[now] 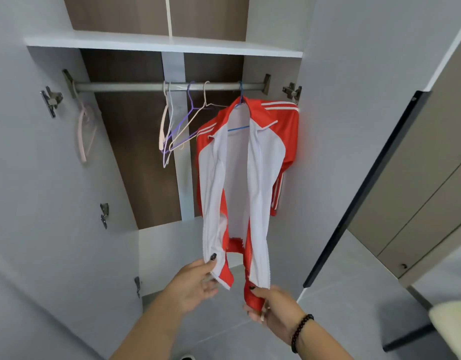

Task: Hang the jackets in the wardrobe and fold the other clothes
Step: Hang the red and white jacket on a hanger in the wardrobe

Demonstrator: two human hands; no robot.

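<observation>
The jacket (250, 162) is red with white front panels and a white lining, and 3 white stripes run along each shoulder and down the sleeve on the right side. It is unzipped and hangs open on a blue hanger (240, 114), whose hook sits on the metal rail (136, 87) of the wardrobe (156, 44), far above both hands and toward the right end of the rail. The collar flaps fold outward, and the 2 front edges trail down to the hands, each edged with white zipper teeth.

The left hand (195, 279) pinches the bottom of the left front panel, its dark-nailed thumb on the white cloth and its other fingers spread loosely underneath. The right hand (269, 302) grasps the bottom of the right front panel, fingers curled around the red hem; a dark beaded bracelet (300, 331) circles that wrist.

Up and left of the grip, 4 empty hangers (178, 120) in pale pink, white and purple hang bunched at the middle of the rail. Farther left, a pink hanger (82, 131) hangs by the rail's end bracket. Both wardrobe doors stand open.
</observation>
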